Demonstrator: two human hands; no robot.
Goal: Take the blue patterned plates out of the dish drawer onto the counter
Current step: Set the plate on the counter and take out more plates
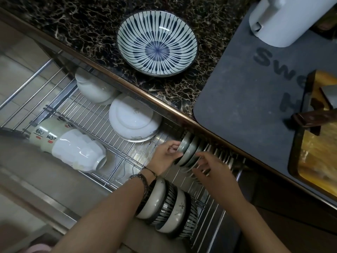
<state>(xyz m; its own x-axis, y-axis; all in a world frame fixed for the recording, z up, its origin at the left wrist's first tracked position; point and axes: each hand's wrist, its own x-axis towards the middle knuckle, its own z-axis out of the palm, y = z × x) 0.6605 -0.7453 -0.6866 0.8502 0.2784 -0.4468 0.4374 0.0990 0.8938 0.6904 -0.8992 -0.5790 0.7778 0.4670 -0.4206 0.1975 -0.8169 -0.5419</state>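
Note:
One blue patterned plate (pixel 157 43) with radiating dark blue stripes lies face up on the dark marble counter (pixel 76 21). Below it the wire dish drawer (pixel 102 114) is pulled out. Several grey-backed plates (pixel 188 149) stand on edge in its rack, close under the counter lip. My left hand (pixel 165 154) has its fingers closed around the rim of the nearest standing plate. My right hand (pixel 209 166) rests on the plates from the other side, fingers spread over their edges.
White bowls (pixel 94 88), an upturned white plate stack (pixel 134 119) and stacked white cups (pixel 78 148) fill the drawer's left. Striped bowls (pixel 169 207) stand on edge near my wrists. A grey mat (pixel 246 84) holds a white jug (pixel 284 17) and a wooden board (pixel 319 147).

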